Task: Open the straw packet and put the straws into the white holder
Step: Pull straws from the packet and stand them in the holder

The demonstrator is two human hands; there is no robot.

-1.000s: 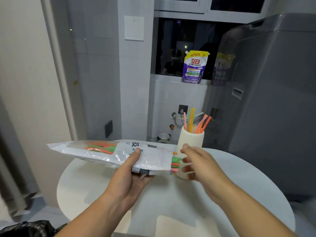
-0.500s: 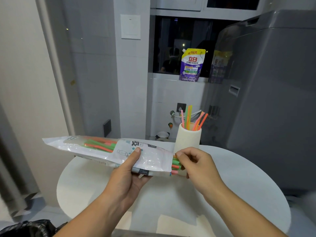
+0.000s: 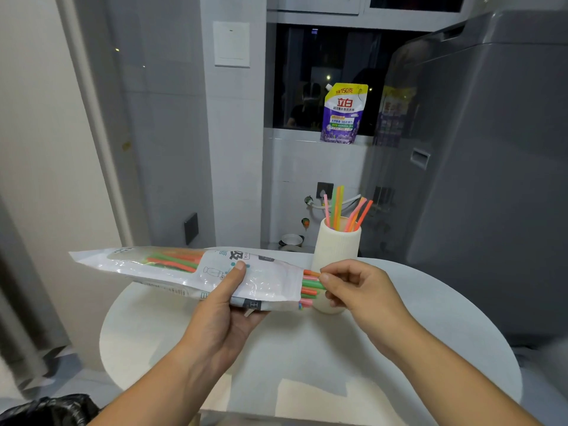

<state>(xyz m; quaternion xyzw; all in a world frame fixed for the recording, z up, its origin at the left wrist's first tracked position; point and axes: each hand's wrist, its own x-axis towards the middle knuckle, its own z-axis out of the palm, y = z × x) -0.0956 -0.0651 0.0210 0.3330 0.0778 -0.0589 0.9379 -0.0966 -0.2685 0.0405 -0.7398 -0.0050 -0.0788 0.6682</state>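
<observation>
My left hand point(image 3: 224, 312) grips the long plastic straw packet point(image 3: 172, 267) from below, thumb on top, holding it level above the round white table point(image 3: 430, 327). The packet's right end is open and coloured straw ends point(image 3: 310, 287) stick out of it. My right hand point(image 3: 356, 287) pinches the tips of those straws with thumb and fingers. Behind my right hand stands the white holder point(image 3: 336, 244), upright on the table, with several pink, orange and green straws point(image 3: 344, 210) standing in it.
A grey washing machine point(image 3: 491, 179) rises close behind the table on the right. A purple detergent pouch point(image 3: 342, 113) sits on the window sill. A black bin bag point(image 3: 46, 410) lies at the lower left. A wall and door frame stand to the left.
My right hand came from beside the holder to the packet's open end and closed its fingers on the straw tips. The packet stays held by my left hand.
</observation>
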